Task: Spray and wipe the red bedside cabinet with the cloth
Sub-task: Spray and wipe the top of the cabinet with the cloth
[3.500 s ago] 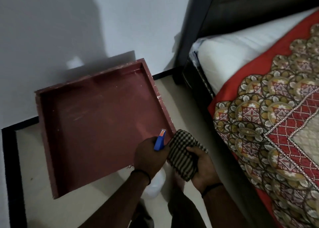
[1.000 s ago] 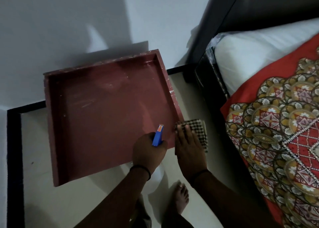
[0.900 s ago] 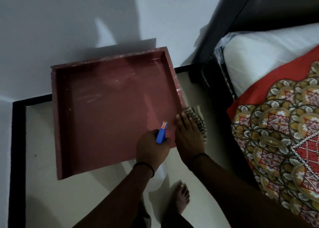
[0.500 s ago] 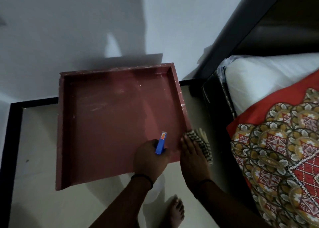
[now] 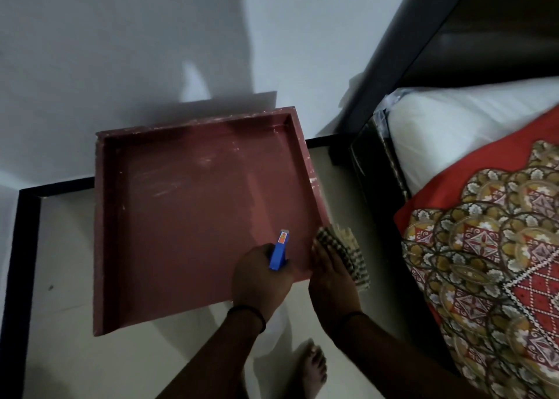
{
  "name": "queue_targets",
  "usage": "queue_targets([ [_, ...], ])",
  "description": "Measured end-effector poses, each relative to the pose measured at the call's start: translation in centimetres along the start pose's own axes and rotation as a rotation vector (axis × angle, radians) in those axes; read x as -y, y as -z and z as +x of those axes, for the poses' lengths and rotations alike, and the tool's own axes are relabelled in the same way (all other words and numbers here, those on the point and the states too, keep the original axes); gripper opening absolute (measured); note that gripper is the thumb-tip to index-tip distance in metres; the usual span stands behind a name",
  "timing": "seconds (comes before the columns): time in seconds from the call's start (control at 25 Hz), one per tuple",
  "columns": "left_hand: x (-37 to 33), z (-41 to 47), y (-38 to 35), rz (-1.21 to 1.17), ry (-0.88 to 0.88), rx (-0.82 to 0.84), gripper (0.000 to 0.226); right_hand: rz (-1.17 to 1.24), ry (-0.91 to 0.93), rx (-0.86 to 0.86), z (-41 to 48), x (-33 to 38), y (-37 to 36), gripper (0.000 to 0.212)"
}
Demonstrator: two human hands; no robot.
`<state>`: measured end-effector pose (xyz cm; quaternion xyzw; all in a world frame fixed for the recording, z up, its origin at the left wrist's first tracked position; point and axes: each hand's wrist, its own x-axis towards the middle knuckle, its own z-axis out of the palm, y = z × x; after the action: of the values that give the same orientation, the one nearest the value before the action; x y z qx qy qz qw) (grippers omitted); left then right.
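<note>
Room: dim; red bedside cabinet (image 5: 181,217) mid-frame, its rimmed top scuffed white, on pale floor (image 5: 60,277) against grey wall (image 5: 121,51); bed (image 5: 484,247) at right | Hands: we gripped the spray bottle (image 5: 279,252) in our left hand (image 5: 260,277) over the top's lower-right corner; our right hand (image 5: 329,277) pressed the checked cloth (image 5: 344,253) flat on the cabinet's right side | Change: 1 s earlier the cloth lay over the rim.

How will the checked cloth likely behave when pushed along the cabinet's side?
Probably floppy: the checked cloth bulges in folds beside the right hand pressing it. Likely light, so it may bunch rather than slide flat along the edge of the red cabinet.
</note>
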<state>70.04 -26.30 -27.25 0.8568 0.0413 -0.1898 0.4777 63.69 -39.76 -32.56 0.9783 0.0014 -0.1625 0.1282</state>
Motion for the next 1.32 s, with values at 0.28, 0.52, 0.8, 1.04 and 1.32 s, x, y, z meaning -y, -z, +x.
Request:
queue_targets([
  [0.28, 0.3, 0.9, -0.4, 0.027, -0.002, -0.013, 0.034, 0.102, -0.047, -0.169, 6.7, -1.3, 1.4, 0.047],
  [0.52, -1.2, 0.5, 0.2, 0.038, 0.016, -0.014, 0.036, 0.384, 0.007, -0.162, -3.2, -0.6, -2.0, 0.067],
  [0.8, -3.4, 1.8, -1.9, 0.027, -0.031, 0.034, 0.040, 0.866, -0.185, -0.400, -2.4, -3.4, 0.0, 0.082],
  [1.04, -5.7, 3.7, -3.1, 0.023, -0.066, 0.036, 0.042, 0.954, -0.280, -0.447, 0.1, -4.5, 1.3, 0.055],
  [1.32, -5.7, 4.6, -4.1, 0.039, 0.010, 0.005, 0.040, 0.956, -0.303, -0.374, 1.7, -4.1, 1.9, 0.050],
])
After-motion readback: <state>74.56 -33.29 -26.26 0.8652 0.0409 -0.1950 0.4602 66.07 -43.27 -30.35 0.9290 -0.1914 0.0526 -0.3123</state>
